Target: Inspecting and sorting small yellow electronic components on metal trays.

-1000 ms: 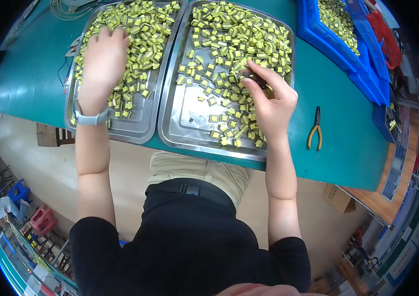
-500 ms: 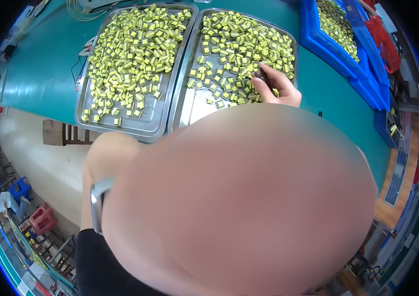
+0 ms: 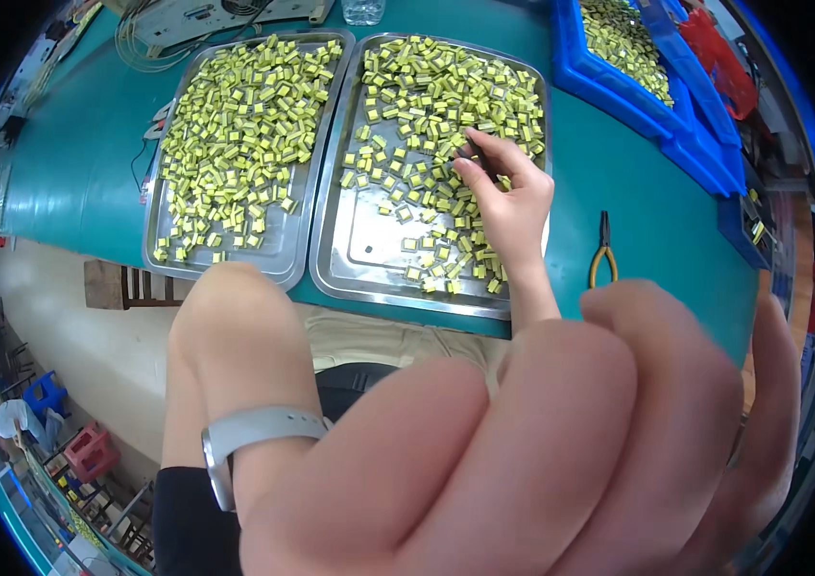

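Over the right-hand metal tray [image 3: 331, 245], my right hand [image 3: 511, 187] is closed, thumb and forefinger pinching a slim black tool [image 3: 476, 156] whose kind is mostly hidden by the fingers. Around its fingertips lie many small yellow block-shaped electronic components [image 3: 455, 86] with grey-black sides, thickest toward the tray's back. My left hand [image 3: 561, 451], wearing a grey-banded watch [image 3: 263, 425] at the wrist, is raised large and blurred in the foreground. Its fingers are bent and partly apart, some tips are hidden, and nothing shows in it.
A second metal tray [image 3: 278, 264], heaped with similar components, stands on the left. Pliers [image 3: 604, 254] with yellow handles lie right of my right hand. Blue bins [image 3: 609, 91] stand at the far right. An electronic device [image 3: 225, 21] with cables and a clear container [image 3: 362, 11] are at the back.
My left hand has drawn away from the view, uncovering the near part of the right tray, my right forearm and the pliers. My right hand stays pinched over the components. The view has shifted.
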Motion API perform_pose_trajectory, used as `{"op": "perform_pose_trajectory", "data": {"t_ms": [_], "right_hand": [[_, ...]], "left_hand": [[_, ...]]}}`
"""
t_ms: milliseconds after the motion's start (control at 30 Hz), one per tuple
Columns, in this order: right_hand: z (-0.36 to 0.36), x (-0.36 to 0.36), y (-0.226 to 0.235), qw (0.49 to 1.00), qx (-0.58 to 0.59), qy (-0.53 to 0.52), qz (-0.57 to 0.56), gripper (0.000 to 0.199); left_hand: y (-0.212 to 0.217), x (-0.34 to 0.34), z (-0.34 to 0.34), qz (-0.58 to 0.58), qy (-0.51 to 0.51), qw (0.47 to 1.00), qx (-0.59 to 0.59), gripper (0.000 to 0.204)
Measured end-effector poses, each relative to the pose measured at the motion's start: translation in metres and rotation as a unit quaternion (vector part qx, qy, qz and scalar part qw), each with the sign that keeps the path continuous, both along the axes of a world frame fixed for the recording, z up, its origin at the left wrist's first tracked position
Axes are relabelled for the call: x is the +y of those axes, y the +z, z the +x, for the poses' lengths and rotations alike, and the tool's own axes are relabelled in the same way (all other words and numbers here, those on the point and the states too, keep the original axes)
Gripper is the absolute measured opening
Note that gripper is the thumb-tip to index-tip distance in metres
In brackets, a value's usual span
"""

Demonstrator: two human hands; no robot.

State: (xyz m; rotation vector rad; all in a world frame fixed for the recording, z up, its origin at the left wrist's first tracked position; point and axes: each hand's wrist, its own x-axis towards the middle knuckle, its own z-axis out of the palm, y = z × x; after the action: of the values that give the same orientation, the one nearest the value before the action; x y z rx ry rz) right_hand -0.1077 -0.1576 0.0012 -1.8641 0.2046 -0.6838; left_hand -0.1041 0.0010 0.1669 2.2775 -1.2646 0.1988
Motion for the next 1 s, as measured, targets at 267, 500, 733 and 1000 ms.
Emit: {"op": "perform_pose_trajectory", "data": {"t_ms": [267,500,733,1000], "right_hand": [[0.000,0.000,0.003,1.000,0.003,0.009,-0.018,0.030],[-0.003,0.002,0.004,0.999,0.038,-0.001,0.012,0.030],[0.003,0.002,0.001,1.000,0.029,0.009,-0.003,0.031],[0.002,0.003,-0.009,1.000,0.026,-0.006,0.001,0.028]], "left_hand": [[0.005,-0.013,-0.006,-0.015,-0.015,1.000,0.005,0.024],[0.015,-0.018,-0.006,-0.023,-0.012,1.000,-0.001,0.024],[0.025,-0.023,-0.015,-0.030,-0.006,0.999,0.012,0.024],[0.025,-0.035,-0.036,-0.133,-0.031,0.990,-0.030,0.024]]}}
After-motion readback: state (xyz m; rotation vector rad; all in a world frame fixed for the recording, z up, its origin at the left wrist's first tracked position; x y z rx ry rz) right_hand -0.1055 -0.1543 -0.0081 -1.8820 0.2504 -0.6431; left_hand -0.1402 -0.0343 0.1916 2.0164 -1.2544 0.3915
